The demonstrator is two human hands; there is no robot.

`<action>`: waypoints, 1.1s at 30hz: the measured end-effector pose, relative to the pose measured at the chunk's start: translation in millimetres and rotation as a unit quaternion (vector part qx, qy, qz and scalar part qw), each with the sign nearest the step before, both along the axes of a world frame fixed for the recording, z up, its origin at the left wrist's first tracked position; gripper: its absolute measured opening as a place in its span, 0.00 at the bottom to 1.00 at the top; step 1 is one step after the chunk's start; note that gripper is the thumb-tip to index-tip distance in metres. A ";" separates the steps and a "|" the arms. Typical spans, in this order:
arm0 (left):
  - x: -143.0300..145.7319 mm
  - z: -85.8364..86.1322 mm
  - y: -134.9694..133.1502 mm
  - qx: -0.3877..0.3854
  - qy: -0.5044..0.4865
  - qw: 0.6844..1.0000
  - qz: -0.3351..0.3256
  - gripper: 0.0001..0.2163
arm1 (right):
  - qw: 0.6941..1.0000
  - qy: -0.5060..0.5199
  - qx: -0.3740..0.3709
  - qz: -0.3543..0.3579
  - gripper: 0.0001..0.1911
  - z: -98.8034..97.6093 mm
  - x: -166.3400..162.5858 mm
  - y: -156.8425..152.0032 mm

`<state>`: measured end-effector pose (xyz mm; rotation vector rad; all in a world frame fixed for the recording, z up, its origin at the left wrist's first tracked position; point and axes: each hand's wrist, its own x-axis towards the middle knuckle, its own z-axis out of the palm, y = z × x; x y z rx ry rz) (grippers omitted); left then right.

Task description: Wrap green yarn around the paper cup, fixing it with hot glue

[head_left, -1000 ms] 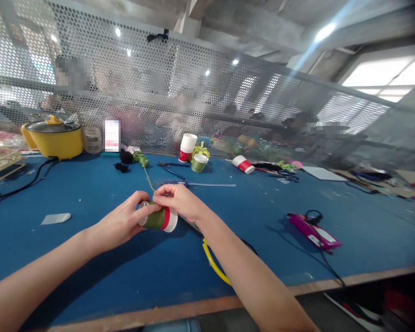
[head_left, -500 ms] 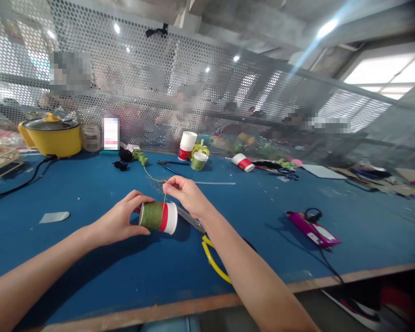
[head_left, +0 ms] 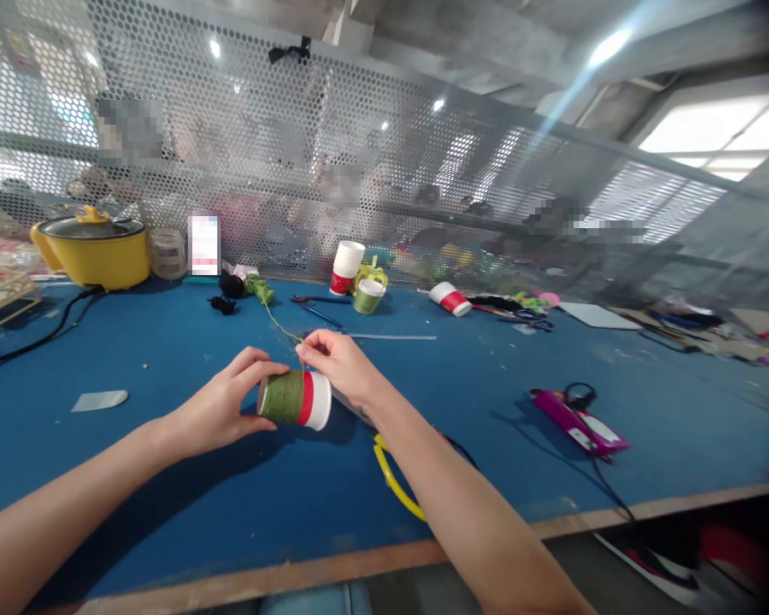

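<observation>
A paper cup [head_left: 318, 401] lies on its side in my left hand [head_left: 247, 389], which grips it round the left end with fingers above and thumb below. Green yarn [head_left: 283, 397] covers much of the cup, beside a red band and a bare white end. Just above the cup, my right hand [head_left: 333, 354] pinches the yarn strand between thumb and fingers. From there the strand runs back to a green yarn bundle [head_left: 260, 289]. Partly hidden under my right forearm are scissors with yellow handles [head_left: 394, 483].
At the back stand a yellow electric pot [head_left: 106, 256], a glass jar [head_left: 167, 254], a phone [head_left: 203, 243], white-and-red cups [head_left: 348, 265] and a green-wrapped cup [head_left: 368, 296]. Pliers [head_left: 324, 301] lie before them. Another cup [head_left: 449, 299] lies tipped over. A purple device with a cord [head_left: 577, 423] rests at right.
My right hand has moved slightly left and down, drawing the strand closer to the cup. My left hand still holds the cup, which has shifted only slightly.
</observation>
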<state>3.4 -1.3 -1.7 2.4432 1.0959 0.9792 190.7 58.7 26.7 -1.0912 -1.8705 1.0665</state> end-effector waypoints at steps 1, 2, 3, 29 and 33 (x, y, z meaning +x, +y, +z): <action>0.0 0.6 -0.2 -0.003 0.002 1.000 0.001 0.22 | 1.000 0.003 0.002 -0.001 0.10 0.7 -0.1 -0.2; 0.0 1.2 -0.5 -0.008 0.003 1.000 0.002 0.22 | 1.000 0.009 0.006 -0.001 0.10 1.5 -0.3 -0.5; 0.0 1.9 -0.7 -0.014 0.004 1.000 0.002 0.22 | 1.000 0.018 0.009 -0.002 0.09 2.6 -0.5 -0.8; 4.8 10.1 -5.0 -0.145 0.001 0.989 0.007 0.21 | 0.997 0.053 0.061 0.012 0.10 10.3 -5.6 -2.7; 4.6 10.1 -5.9 -0.106 -0.007 0.994 0.000 0.23 | 0.998 0.043 0.037 0.007 0.09 7.0 -4.9 0.0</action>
